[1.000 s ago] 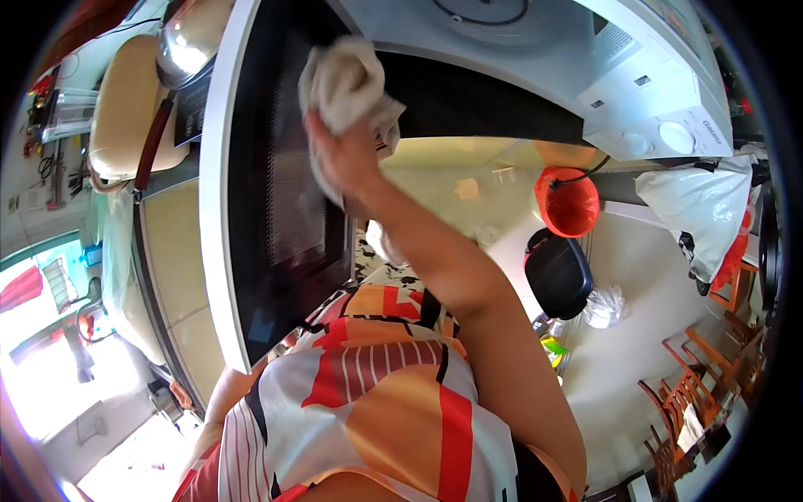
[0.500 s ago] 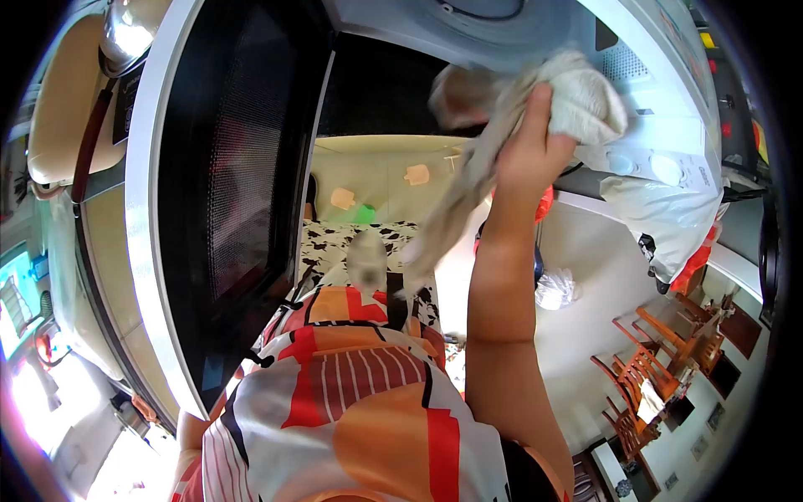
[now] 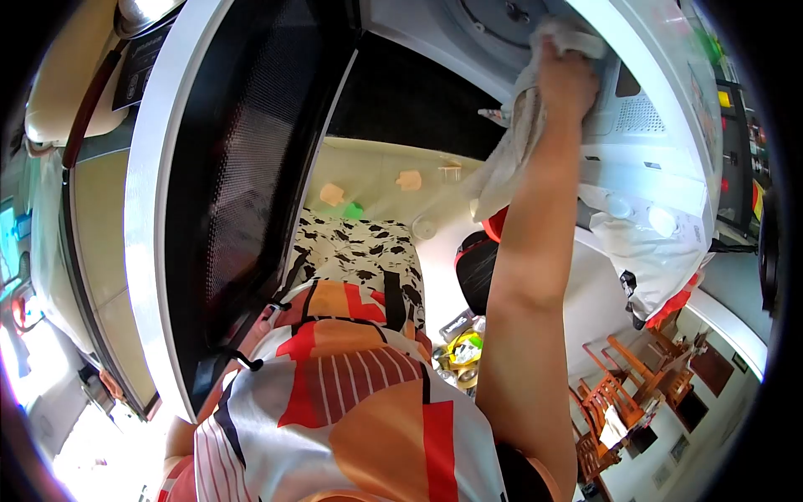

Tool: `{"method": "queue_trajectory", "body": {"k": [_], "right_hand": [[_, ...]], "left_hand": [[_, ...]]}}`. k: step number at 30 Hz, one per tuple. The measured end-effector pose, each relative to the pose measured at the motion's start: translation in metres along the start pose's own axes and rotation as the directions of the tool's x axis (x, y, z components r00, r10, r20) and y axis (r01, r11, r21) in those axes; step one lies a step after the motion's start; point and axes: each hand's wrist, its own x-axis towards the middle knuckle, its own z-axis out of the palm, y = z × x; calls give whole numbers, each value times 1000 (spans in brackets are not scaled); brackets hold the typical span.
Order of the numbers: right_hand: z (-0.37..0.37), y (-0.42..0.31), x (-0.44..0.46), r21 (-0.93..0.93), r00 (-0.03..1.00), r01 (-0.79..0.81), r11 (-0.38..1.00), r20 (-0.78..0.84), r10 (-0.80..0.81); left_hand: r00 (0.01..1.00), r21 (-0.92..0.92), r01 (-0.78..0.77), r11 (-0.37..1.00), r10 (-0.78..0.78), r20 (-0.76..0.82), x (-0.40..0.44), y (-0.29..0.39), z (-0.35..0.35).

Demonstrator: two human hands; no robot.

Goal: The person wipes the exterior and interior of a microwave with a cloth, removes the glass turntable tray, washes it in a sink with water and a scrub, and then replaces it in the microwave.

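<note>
My right hand [image 3: 570, 84] is closed around a bunched, off-white cloth [image 3: 523, 134] inside an open microwave. Part of the cloth hangs down along my forearm. Fingers and cloth are beside the round grey recess [image 3: 481, 29] in the microwave's floor, and a small metal piece [image 3: 515, 12] shows at its middle. The microwave door [image 3: 251, 159], with a black mesh window and white frame, stands wide open on the left. My left hand is hidden behind the door; only a bit of that arm [image 3: 178, 439] shows at the lower left.
Two pale knobs [image 3: 662, 222] are on the microwave's front at right. A white plastic bag [image 3: 652, 255] hangs below them. Wooden chairs [image 3: 615, 402] stand farther off at right. A pan handle [image 3: 90, 109] juts out at far left. Small items in yellow packaging [image 3: 462, 350] lie below my right arm.
My right hand has moved up and deeper into the microwave with the cloth, which was swinging in front of the opening before. The view has shifted slightly.
</note>
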Motion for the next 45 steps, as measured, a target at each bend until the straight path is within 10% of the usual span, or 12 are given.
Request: {"method": "queue_trajectory", "body": {"k": [2,8,10,12,15,20,30,43,45], "right_hand": [[14,-3,-13,-243,966,238,940,-39,-255],[-15,-30,-51,-21,955,268,963,136,-263],[-12,-22,-55,114,960,279,954,6,-281],[0,-8,-53,288,930,347,893,-230,-287],[-23,-1,-57,905,982,-129,405,173,-74],[-46,25,-87,938,933,-342,-48,345,99],[-44,33,-98,886,892,-387,-258,430,140],[-48,30,-102,905,911,-362,-225,395,121],[-49,30,-102,913,921,-344,-217,373,111]], "left_hand": [[998,44,-64,997,64,3,12,23,12],[942,108,-326,939,333,-46,75,136,53],[982,-316,-139,939,89,-168,110,180,76],[922,-396,-278,875,128,-364,163,198,88],[757,-528,-558,640,131,-641,263,246,77],[596,-520,-603,605,-91,-798,357,293,45],[892,-817,-405,410,-20,-451,420,325,6],[971,-898,-231,375,32,-237,459,337,12],[954,-954,-260,146,190,-231,473,319,9]]}}
